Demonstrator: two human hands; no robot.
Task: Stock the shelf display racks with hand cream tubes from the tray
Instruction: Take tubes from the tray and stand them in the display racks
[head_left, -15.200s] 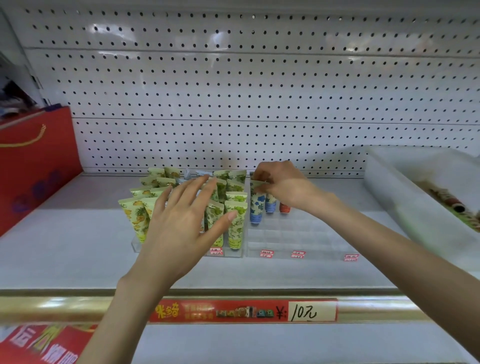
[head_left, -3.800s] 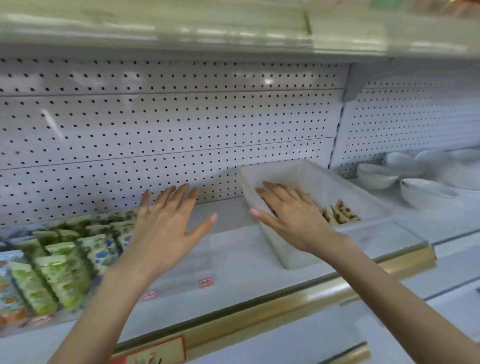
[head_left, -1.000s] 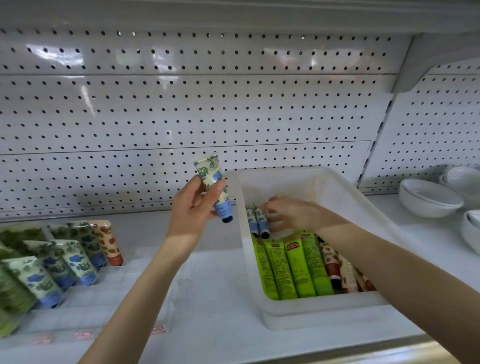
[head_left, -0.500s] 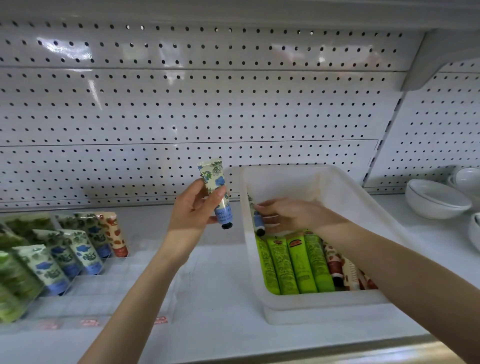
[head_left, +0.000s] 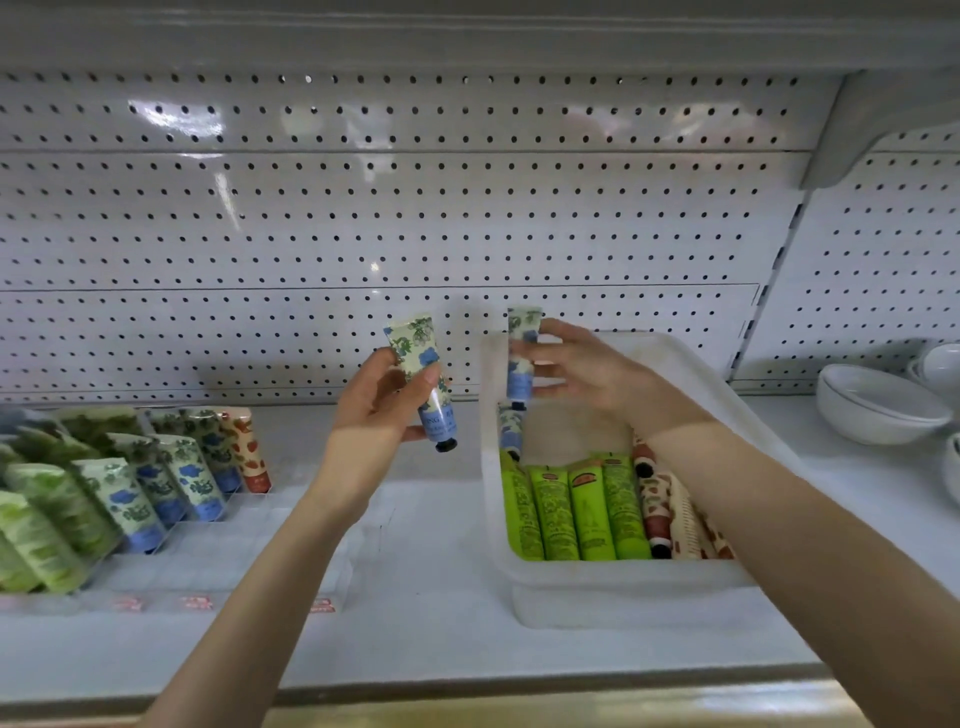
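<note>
My left hand (head_left: 382, 402) holds a blue-flowered hand cream tube (head_left: 423, 382) upright, cap down, in the air left of the white tray (head_left: 623, 587). Over the tray's back left corner, my right hand (head_left: 584, 371) grips a second blue tube (head_left: 521, 358), lifted above the rim. One more blue tube (head_left: 510, 431) leans in that corner. Green tubes (head_left: 576, 512) and red-patterned tubes (head_left: 670, 512) lie side by side in the tray. The clear display rack (head_left: 218, 566) at left holds green, blue and one red-patterned tube (head_left: 247, 449), with bare slots on its right.
White bowls (head_left: 878, 402) are stacked on the shelf to the right of the tray. A white pegboard wall (head_left: 389, 234) runs behind everything and another shelf hangs overhead. Small red price tags (head_left: 197, 603) line the rack's front.
My right hand has lifted a blue tube out of the tray's back corner to above the rim. My left hand still holds its tube in about the same place.
</note>
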